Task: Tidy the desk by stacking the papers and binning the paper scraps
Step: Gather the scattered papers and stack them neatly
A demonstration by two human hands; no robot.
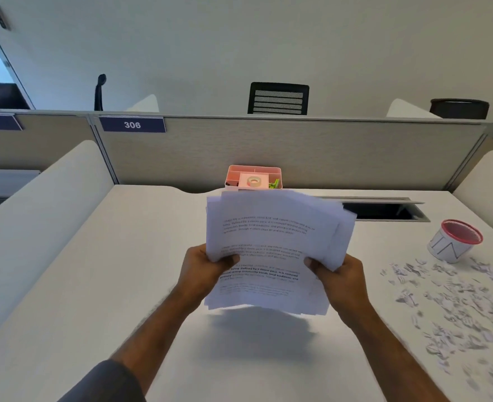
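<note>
A loose stack of printed white papers (pixel 271 245) is held up above the white desk (pixel 108 285), its sheets fanned unevenly at the top right. My left hand (pixel 203 269) grips the stack's left edge, thumb on the front sheet. My right hand (pixel 339 277) grips the right edge the same way. Many small paper scraps (pixel 457 309) lie scattered over the right part of the desk. A small bin (pixel 454 240) with a red mesh rim and a white label stands tilted at the far right, beyond the scraps.
A pink desk organiser (pixel 254 177) with a tape roll stands at the back by the grey partition (pixel 297 149). An open cable slot (pixel 384 211) runs along the desk's rear right. White side dividers (pixel 36 204) flank the desk.
</note>
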